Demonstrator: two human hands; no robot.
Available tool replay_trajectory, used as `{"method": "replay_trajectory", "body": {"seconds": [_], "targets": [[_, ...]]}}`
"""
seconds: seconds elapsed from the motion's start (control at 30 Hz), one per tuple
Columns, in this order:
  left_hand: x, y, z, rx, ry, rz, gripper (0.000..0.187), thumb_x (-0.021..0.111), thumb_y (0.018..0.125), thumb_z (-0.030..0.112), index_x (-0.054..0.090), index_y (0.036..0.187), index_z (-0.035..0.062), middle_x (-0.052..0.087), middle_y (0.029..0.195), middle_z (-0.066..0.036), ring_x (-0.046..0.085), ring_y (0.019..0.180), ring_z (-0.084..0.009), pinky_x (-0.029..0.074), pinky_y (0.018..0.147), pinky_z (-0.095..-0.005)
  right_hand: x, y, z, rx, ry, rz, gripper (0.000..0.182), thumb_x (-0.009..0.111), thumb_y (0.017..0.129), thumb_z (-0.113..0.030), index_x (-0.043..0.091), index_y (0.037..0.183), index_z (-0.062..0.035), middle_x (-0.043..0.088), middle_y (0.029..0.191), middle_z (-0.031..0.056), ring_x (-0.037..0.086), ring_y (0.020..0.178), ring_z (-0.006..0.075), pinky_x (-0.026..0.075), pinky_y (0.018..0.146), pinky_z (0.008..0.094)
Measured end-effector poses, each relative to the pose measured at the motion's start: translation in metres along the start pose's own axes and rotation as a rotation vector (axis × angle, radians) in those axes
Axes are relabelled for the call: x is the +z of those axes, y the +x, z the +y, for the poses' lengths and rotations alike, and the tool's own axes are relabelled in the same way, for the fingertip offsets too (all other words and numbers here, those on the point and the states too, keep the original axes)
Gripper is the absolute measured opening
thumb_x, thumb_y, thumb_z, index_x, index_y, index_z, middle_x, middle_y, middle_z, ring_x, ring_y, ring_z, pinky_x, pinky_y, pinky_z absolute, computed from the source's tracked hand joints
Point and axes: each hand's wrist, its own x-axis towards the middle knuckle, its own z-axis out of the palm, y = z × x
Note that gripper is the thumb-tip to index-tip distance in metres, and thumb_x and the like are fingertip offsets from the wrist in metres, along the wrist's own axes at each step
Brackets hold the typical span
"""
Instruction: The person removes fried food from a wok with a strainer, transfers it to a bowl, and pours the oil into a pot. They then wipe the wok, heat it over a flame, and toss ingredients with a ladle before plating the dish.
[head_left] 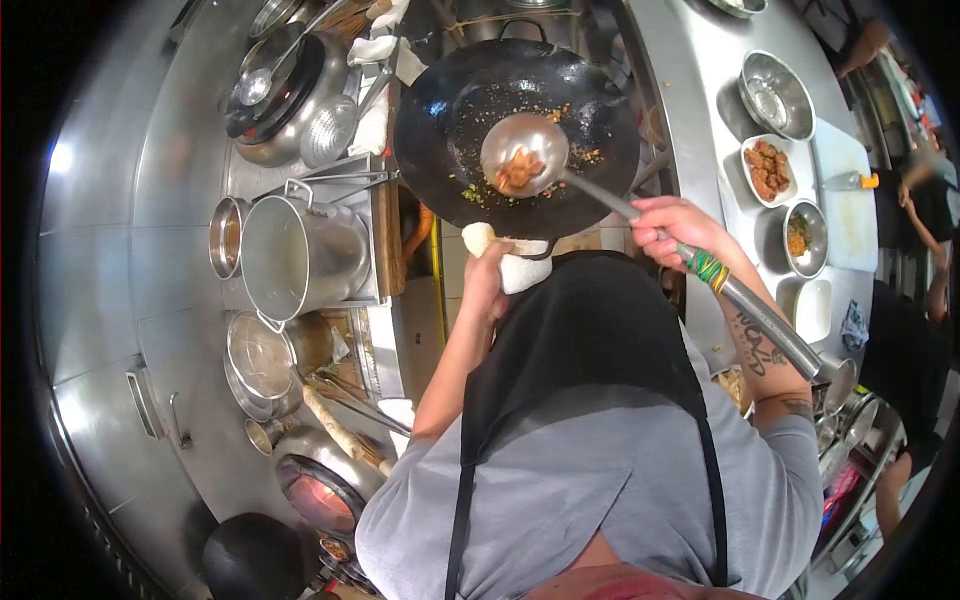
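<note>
A big dark wok [425, 120] is in front of me, with small chopped bits of food scattered over its inside. My right hand [682, 228] is closed round the long handle of a ladle [522, 137]. The ladle's bowl hangs over the wok and has brown pieces of food [520, 170] in it. Green and yellow wrapping [708, 268] binds the handle just behind my fingers. At the wok's near rim, my left hand [486, 282] grips a folded white cloth [524, 272] against the near loop handle; the cloth hides part of the fingers.
To the right, a steel counter holds a metal bowl [776, 96], a white dish of brown pieces [768, 170], a bowl of chopped food [805, 238] and a cutting board [848, 225]. On the left are a large pot [335, 255] and a strainer [328, 132]. People stand at far right.
</note>
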Motion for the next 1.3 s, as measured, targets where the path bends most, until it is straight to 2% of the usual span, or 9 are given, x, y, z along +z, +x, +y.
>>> {"method": "replay_trajectory", "body": {"seconds": [0.13,0.23,0.37,0.43,0.53,0.67,1.1,1.2,1.3], "targets": [[0.007,-0.013,0.009,0.024,0.017,-0.006,0.027,0.057,0.085,0.007,0.052,0.110,-0.0027,0.061,0.098,-0.014,0.065,0.089,-0.0274,0.054,0.080,-0.0416,-0.009,0.000,-0.040,-0.163,-0.394,0.242,0.006,0.053,0.092,-0.009,0.050,0.096,-0.0054,0.045,0.065,-0.0025,0.040,0.044,0.0044,0.033,0.035,0.0236],[0.012,-0.020,0.011,0.046,0.048,0.022,0.029,0.058,0.085,0.006,0.051,0.111,-0.0023,0.060,0.097,-0.013,0.064,0.088,-0.0265,0.053,0.079,-0.0406,-0.013,0.018,-0.060,-0.231,-0.807,0.486,0.034,0.052,0.088,-0.006,0.051,0.121,0.0006,0.054,0.068,0.0038,0.048,0.044,0.0118,0.042,0.038,0.0282],[0.017,-0.016,0.007,0.101,0.079,0.020,0.031,0.058,0.084,0.004,0.049,0.114,-0.0017,0.059,0.098,-0.012,0.063,0.090,-0.0256,0.053,0.078,-0.0399,-0.030,0.067,-0.038,-0.459,-1.306,0.719,0.036,0.051,0.080,-0.005,0.052,0.112,0.0109,0.062,0.104,0.0344,0.059,0.108,0.0451,0.047,0.095,0.0434],[0.017,-0.009,0.005,0.101,0.125,0.001,0.033,0.057,0.084,0.004,0.049,0.115,-0.0016,0.059,0.100,-0.012,0.062,0.091,-0.0250,0.052,0.079,-0.0396,-0.020,0.075,-0.020,-0.463,-1.249,0.633,0.038,0.052,0.080,-0.006,0.052,0.115,0.0102,0.064,0.098,0.0300,0.063,0.099,0.0425,0.050,0.088,0.0429],[0.010,0.009,-0.004,0.054,0.176,0.041,0.031,0.058,0.084,0.003,0.049,0.114,-0.0013,0.059,0.099,-0.011,0.062,0.090,-0.0241,0.052,0.078,-0.0388,0.011,0.064,-0.009,-0.173,-0.871,0.314,0.040,0.051,0.089,-0.006,0.049,0.128,0.0006,0.054,0.070,0.0055,0.049,0.044,0.0128,0.043,0.038,0.0298],[0.003,0.022,-0.015,0.014,0.191,0.117,0.026,0.059,0.083,0.003,0.050,0.108,-0.0001,0.059,0.096,-0.010,0.062,0.086,-0.0223,0.051,0.074,-0.0375,0.010,0.061,0.009,0.005,-0.400,-0.019,0.031,0.051,0.089,-0.004,0.050,0.120,-0.0041,0.047,0.065,-0.0022,0.042,0.042,0.0053,0.038,0.036,0.0243],[0.000,0.016,-0.005,-0.089,0.077,0.132,0.019,0.063,0.085,0.011,0.055,0.101,0.0026,0.062,0.087,-0.009,0.063,0.075,-0.0245,0.053,0.068,-0.0388,-0.020,0.059,0.018,0.111,-0.206,-0.152,0.014,0.052,0.094,-0.009,0.048,0.108,-0.0070,0.047,0.067,-0.0020,0.040,0.045,0.0028,0.031,0.037,0.0215],[-0.002,0.017,-0.002,-0.107,0.074,0.133,0.015,0.063,0.084,0.012,0.057,0.095,0.0040,0.062,0.081,-0.008,0.065,0.074,-0.0248,0.055,0.073,-0.0396,-0.031,0.069,0.029,0.166,0.227,-0.354,0.009,0.051,0.096,-0.008,0.050,0.105,-0.0052,0.044,0.068,-0.0009,0.038,0.044,0.0024,0.030,0.036,0.0187],[-0.025,0.025,-0.004,-0.189,0.075,0.071,0.022,0.059,0.086,0.010,0.059,0.106,0.0014,0.067,0.096,-0.012,0.067,0.087,-0.0261,0.054,0.082,-0.0401,-0.023,0.018,0.035,-0.019,0.229,-0.054,0.018,0.054,0.095,-0.007,0.048,0.111,-0.0049,0.045,0.070,-0.0006,0.039,0.047,0.0038,0.031,0.037,0.0213]]}}
